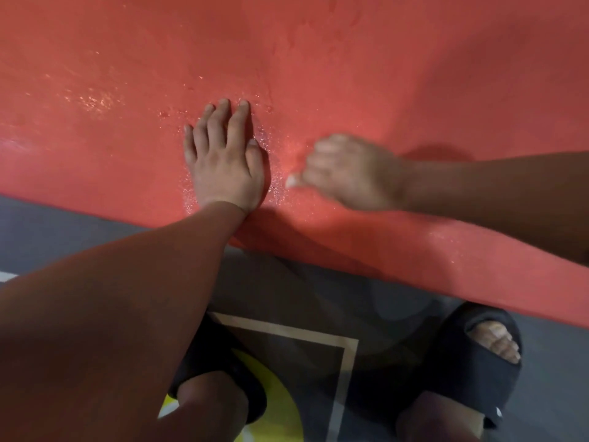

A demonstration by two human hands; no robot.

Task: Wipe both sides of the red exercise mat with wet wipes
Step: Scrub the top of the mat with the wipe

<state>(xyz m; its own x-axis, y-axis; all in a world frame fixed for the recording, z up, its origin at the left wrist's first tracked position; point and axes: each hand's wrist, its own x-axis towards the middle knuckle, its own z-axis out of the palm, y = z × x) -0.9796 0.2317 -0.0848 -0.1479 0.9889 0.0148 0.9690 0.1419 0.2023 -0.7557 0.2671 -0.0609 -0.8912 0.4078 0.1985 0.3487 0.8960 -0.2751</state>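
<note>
While the left hand (223, 164) lies flat, fingers straight, on the red mat (414, 74) spread over the floor (63, 234) and the blurred right hand (347, 173) curls round a white wipe (291, 180), wet sheen nearby suggests this side is partly done, the other side unseen.

There is one view only, from a wide-angle camera on the person's head, facing forward and steeply down over their own body. It sits near the work: the red mat (414, 74) fills the upper half, the left hand (224, 161) and right hand (349, 173) lie mid-frame, and the sandalled feet (492, 341) on the grey floor (63, 231) close the bottom edge, the mat's near border bowed by the lens
</note>
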